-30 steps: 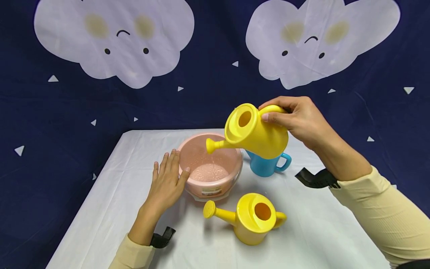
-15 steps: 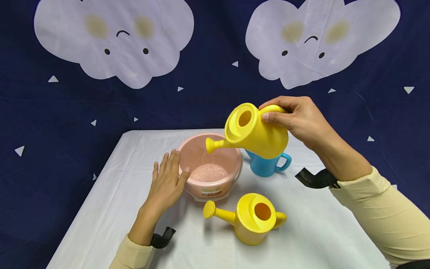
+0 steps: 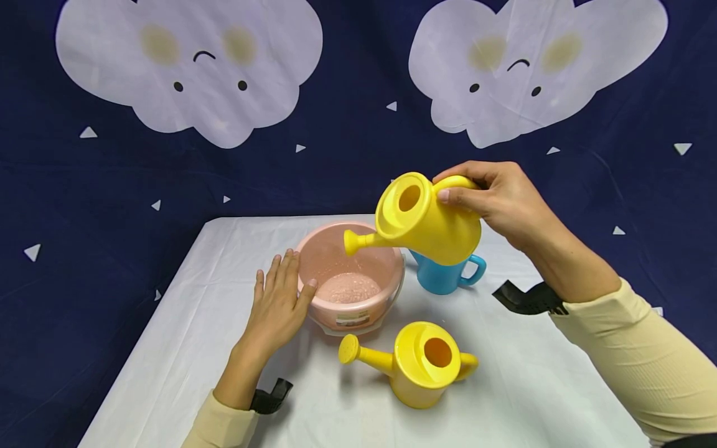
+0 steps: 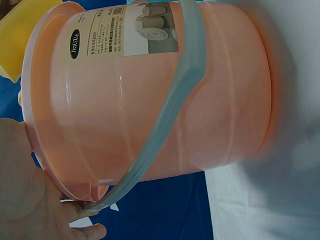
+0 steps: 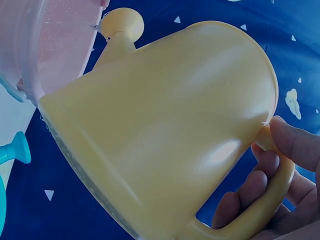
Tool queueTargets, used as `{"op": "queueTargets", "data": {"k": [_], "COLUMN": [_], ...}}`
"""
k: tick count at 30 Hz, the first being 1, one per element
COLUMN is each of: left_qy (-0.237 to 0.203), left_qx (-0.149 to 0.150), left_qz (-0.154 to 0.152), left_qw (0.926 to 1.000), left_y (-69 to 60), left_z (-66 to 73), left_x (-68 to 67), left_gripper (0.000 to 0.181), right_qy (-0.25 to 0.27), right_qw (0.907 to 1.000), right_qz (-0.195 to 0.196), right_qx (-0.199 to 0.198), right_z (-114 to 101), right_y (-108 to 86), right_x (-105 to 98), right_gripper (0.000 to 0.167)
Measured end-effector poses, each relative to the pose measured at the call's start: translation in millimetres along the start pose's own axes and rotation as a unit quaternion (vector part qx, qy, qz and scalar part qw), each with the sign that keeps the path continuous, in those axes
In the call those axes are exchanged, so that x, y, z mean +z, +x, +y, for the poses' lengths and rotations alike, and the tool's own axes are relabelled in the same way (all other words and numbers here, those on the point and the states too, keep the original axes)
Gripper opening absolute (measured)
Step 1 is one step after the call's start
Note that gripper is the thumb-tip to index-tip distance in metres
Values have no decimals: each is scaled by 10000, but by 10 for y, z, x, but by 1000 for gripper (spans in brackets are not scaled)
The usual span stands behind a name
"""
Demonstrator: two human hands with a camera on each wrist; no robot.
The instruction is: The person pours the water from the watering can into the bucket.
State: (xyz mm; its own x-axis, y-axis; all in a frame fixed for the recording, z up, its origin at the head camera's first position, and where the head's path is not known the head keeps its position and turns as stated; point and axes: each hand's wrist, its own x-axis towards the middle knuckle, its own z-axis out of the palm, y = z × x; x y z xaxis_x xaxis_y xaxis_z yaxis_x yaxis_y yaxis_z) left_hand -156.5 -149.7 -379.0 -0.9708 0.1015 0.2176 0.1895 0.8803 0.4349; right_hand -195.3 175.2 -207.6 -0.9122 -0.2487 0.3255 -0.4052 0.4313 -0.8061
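Note:
My right hand (image 3: 506,199) grips the handle of a yellow watering can (image 3: 442,227), tilted with its spout over the pink bucket (image 3: 350,307). In the right wrist view, fingers and thumb wrap the handle of the can (image 5: 165,115), and water shows at the spout's head. Rippled water lies in the bucket. My left hand (image 3: 277,311) rests with spread, fairly straight fingers against the bucket's left rim. In the left wrist view the hand (image 4: 30,185) touches the rim of the bucket (image 4: 125,100), beside its grey handle.
A second yellow watering can (image 3: 422,367) stands upright in front of the bucket, spout to the left. Behind the lifted can, a blue watering can (image 3: 439,277) stands right of the bucket, partly covered. The white tabletop (image 3: 185,348) meets a dark blue cloud-patterned backdrop (image 3: 358,112).
Both hands and the held can stay almost in place. The water surface in the bucket looks different, and the thin stream seen below the spout earlier is hard to make out now.

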Motion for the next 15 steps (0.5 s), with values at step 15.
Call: {"op": "queueTargets", "data": {"k": [15], "left_qy": [-5], "left_qx": [0], "left_qz": [2], "left_qw": [10000], "left_y": [-2], "left_z": [1], "left_x": [-6], "left_gripper": [71], "right_qy": [-54], "right_qw": [10000], "right_qz": [-32], "right_qx": [1], "right_z": [-27], "right_y": [8], "right_x": [1], "right_gripper": [28]}}
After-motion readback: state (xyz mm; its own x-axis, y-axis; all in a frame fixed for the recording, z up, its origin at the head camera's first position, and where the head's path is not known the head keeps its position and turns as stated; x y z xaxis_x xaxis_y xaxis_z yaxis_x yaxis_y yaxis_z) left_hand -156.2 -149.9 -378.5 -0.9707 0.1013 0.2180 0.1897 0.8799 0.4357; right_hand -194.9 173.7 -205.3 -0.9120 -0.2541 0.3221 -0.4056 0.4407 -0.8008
